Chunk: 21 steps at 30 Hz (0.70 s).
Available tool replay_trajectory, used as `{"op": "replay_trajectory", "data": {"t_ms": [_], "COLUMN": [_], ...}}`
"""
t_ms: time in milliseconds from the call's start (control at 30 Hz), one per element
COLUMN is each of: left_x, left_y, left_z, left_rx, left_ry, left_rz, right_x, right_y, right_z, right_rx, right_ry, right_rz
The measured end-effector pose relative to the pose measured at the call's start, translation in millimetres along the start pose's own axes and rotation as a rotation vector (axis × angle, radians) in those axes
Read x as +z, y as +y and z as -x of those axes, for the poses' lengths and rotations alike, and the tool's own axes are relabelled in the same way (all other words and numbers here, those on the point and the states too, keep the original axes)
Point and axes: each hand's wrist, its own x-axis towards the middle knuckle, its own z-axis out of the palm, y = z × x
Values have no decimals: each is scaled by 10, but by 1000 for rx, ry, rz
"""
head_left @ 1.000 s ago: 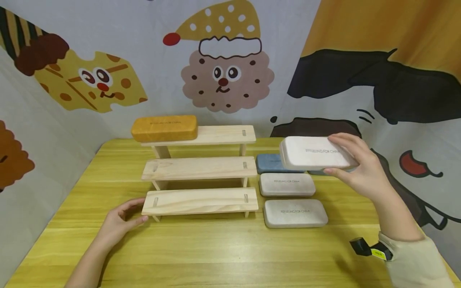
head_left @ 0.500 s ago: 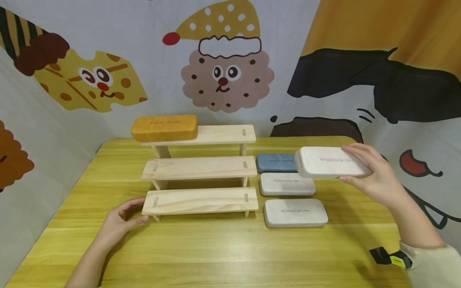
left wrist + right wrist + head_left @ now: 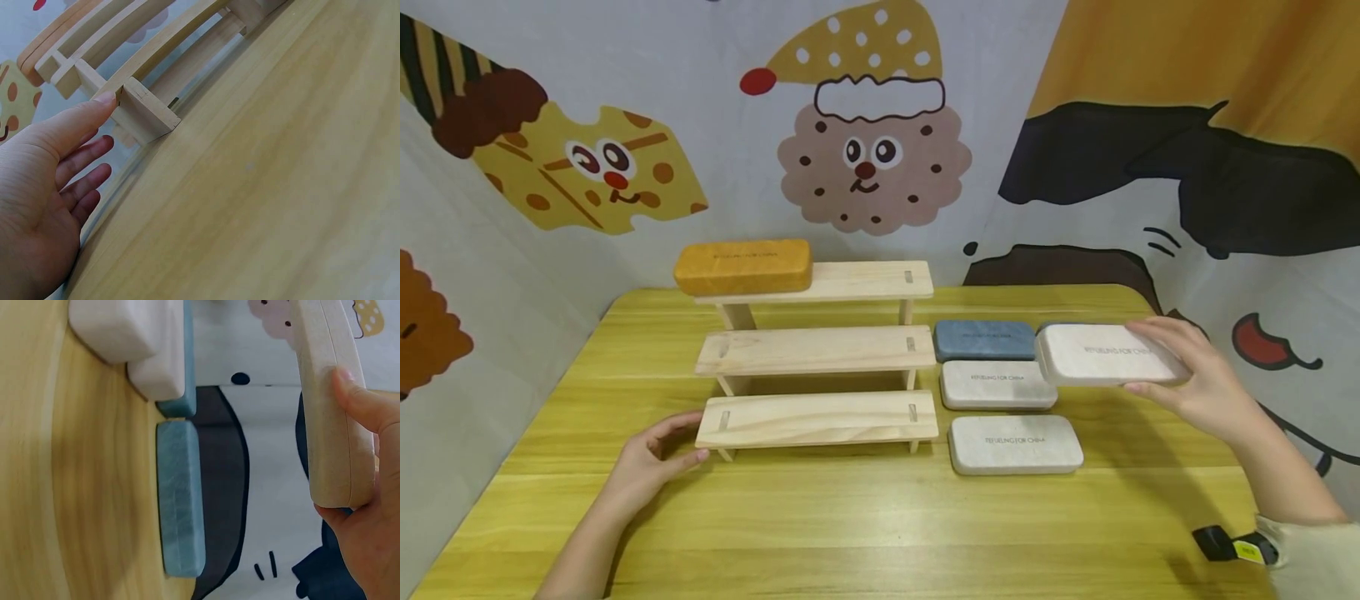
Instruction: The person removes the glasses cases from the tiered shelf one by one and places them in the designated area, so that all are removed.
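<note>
White case [image 3: 1101,360]: oblong, rounded corners, matt and finely grained; seam line running along its side in the right wrist view. Lid print reads "REFUELING FOR CHINA", end of it close to the fingertips. Position: in the air over the right side of the table.

Right hand [image 3: 1187,379]: grasping the case by its right end, thumb on the near side, fingers over the far side.

On the table, right of the stand: front pale case [image 3: 1015,457] and middle pale case [image 3: 992,393], smooth, same shape, same lettering. Behind them, blue case [image 3: 985,342], its print faint. Second blue case [image 3: 181,500], mottled, on the table beside it.

Stand [image 3: 820,417]: three stepped boards, pale wood, visible grain, slotted joints. Left hand [image 3: 643,471] at the left end of the lowest board, thumb tip touching the wood, other fingers relaxed.

Yellow case [image 3: 743,271], mottled, on the top board's left; dark lettering, hard to read.

Table [image 3: 850,533]: yellowish, wood-grained. Cloth [image 3: 700,50] behind: cartoon cheese and biscuit.
</note>
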Motion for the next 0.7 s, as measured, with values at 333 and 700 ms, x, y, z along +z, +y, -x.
{"op": "replay_trajectory", "data": {"t_ms": [333, 700], "left_x": [-5, -19], "left_y": [15, 14], "left_z": [-1, -2], "left_rx": [-6, 3], "left_ry": [0, 5], "left_rz": [-4, -11], "right_x": [-34, -90], "right_y": [203, 418], "right_z": [83, 129], "right_rx": [35, 91], "right_ry": [-37, -71], "right_rz": [-25, -25]}}
